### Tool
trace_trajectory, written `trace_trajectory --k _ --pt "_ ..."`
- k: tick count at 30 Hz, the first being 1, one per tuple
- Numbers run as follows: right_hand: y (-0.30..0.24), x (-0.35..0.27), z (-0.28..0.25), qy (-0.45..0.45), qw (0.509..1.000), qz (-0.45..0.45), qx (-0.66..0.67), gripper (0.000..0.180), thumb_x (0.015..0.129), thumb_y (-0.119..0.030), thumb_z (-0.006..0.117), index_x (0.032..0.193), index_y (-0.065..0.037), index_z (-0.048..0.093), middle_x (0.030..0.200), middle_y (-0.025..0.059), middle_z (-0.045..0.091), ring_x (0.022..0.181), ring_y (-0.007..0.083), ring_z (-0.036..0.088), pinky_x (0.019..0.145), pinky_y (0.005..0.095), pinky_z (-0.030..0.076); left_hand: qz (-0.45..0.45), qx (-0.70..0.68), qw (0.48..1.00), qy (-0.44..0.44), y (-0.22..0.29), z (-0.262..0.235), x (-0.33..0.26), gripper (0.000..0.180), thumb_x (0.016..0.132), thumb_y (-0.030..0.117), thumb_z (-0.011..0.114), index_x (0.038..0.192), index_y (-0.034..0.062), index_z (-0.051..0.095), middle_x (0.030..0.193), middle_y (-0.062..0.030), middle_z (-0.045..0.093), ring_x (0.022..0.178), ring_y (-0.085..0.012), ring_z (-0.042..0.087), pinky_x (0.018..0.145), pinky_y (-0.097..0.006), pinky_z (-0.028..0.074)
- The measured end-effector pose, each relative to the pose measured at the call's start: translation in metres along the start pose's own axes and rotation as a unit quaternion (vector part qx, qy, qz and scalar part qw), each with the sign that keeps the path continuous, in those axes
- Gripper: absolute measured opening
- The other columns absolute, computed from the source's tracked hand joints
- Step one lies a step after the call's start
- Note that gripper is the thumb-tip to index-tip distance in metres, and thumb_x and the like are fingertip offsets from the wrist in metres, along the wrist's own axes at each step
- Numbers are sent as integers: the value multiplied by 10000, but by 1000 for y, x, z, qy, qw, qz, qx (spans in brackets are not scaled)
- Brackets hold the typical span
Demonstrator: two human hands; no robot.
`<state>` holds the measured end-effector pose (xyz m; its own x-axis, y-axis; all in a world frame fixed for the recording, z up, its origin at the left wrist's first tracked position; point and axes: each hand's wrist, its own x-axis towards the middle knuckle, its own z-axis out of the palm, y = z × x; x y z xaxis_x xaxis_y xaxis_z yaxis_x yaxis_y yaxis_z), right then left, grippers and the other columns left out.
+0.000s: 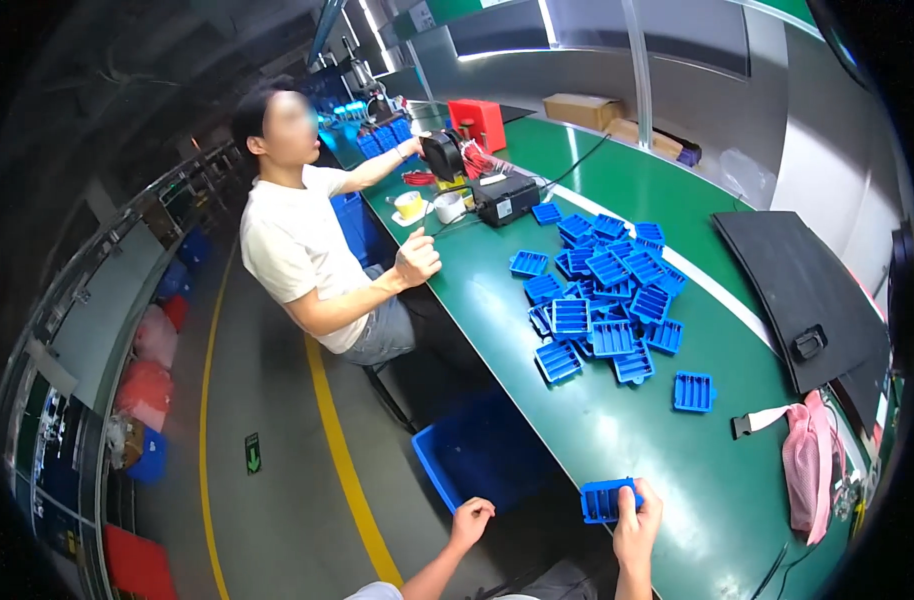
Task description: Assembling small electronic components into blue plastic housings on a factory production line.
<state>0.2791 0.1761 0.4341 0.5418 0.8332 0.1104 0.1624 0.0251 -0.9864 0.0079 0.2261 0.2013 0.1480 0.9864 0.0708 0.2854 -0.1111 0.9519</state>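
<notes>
**One blue tray in my right hand**

My right hand (637,522) grips a blue plastic tray (605,500) at the near edge of the green table (677,470), fingers clamped over its right end. My left hand (471,522) is curled into a loose fist, holding nothing, above a blue bin (477,450) on the floor. A heap of trays (602,290) lies farther up the table, beside a seated co-worker (307,250).

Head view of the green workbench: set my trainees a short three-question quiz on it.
1. True or false: the right hand grips a ridged blue plastic tray.
2. Is the left hand A) closed, empty, off the long green workbench, or B) on the pink mesh bag?
3. What lies heaped mid-bench?

Key: 1 true. 2 A. 3 a heap of matching blue trays.
</notes>
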Motion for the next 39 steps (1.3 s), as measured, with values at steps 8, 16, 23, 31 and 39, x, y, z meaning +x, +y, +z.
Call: trace_trajectory --k 8,16,23,31,39 --pt "-5 -15 -17 -10 999 15 27 179 842 -97 542 710 18 505 553 -8 414 551 51 363 482 238 303 12 -103 994 -29 71 19 -3 130 797 -51 473 713 -29 570 858 -89 585 781 -137 560 692 -231 436" --pt "-5 -17 -16 1 998 24 52 165 845 -92 540 723 19 528 572 -12 456 568 48 391 494 225 320 3 -132 988 -78 104 32 -10 129 832 -7 475 773 -38 584 865 -96 586 788 -144 571 712 -236 448" --pt "-4 -18 -16 25 999 26 38 132 822 -78 547 736 22 540 587 -16 478 568 47 407 500 221 331 30 -203 976 -69 196 45 0 219 892 67 486 1078 -30 549 935 -93 588 815 -146 582 747 -254 464" --pt "1 -14 -18 30 998 25 40 113 786 -56 540 697 13 532 579 -25 454 559 47 397 502 219 331 47 -254 957 -134 237 67 6 440 848 23 530 1270 -4 410 1117 -120 534 920 -160 564 785 -263 453" --pt "32 -25 -18 178 982 1 69 134 863 -124 524 855 9 530 812 18 506 753 95 466 662 239 397 130 -128 973 -142 279 103 15 302 849 88 555 1142 13 547 975 -86 573 837 -144 556 713 -238 443"
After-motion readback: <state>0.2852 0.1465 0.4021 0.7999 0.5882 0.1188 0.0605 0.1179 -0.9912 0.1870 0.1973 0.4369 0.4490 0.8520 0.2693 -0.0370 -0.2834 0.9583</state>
